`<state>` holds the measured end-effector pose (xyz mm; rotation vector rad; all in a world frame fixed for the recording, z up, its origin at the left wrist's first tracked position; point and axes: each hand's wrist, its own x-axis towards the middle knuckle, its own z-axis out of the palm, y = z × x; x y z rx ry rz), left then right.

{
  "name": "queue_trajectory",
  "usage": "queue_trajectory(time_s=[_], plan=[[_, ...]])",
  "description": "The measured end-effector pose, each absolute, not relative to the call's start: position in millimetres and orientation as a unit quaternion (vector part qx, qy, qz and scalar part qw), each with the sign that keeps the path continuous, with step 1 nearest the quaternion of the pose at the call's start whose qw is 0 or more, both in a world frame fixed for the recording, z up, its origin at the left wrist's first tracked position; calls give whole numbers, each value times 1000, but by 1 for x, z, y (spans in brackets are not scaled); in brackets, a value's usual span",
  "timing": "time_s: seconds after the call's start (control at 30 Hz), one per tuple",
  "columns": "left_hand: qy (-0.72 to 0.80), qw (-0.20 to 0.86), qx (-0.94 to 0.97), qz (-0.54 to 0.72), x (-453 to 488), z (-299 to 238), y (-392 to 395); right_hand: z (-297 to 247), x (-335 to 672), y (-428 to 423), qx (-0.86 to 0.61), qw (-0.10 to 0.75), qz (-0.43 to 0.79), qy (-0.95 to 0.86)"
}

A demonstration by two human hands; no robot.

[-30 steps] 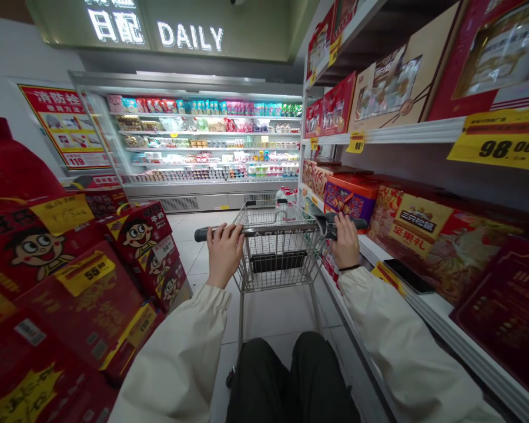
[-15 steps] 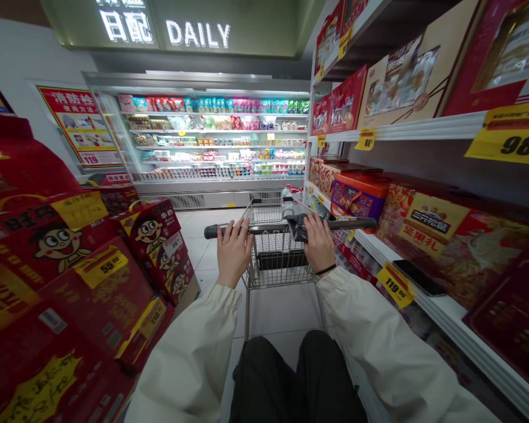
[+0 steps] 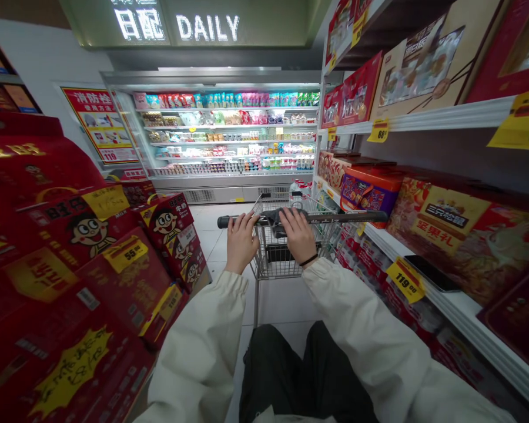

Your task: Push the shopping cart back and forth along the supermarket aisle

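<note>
A shopping cart [image 3: 282, 270] stands in front of me, its dark handlebar [image 3: 346, 218] running crosswise. Near the bar's left end, my left hand [image 3: 241, 244] is closed over it, fingers on top and thumb to the right. A dark grey cloth [image 3: 275, 218] is bunched over the middle of the bar. My right hand [image 3: 298, 236] presses the cloth against the bar, its fingers curved over it. The undersides of both hands are hidden.
Red gift boxes [image 3: 114, 282] are stacked close on my left. At right, shelves [image 3: 449, 120] hold boxed goods, with a black phone [image 3: 432, 273] lying on the lower shelf edge. A lit refrigerated display [image 3: 229, 141] spans the far end, with white floor tiles [image 3: 214, 244] before it.
My right hand has slid left along the handlebar with the cloth, closer to my left hand. The left hand still grips near the left end. The view has shifted slightly.
</note>
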<state>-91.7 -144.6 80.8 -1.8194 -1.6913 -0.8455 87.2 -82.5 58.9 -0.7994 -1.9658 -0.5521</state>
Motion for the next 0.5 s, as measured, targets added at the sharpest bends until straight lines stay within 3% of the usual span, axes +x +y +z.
queue_trajectory(time_s=[0.5], plan=[[-562, 192, -701, -395, -108, 76, -146, 56, 55, -97, -347, 499, -196, -769]])
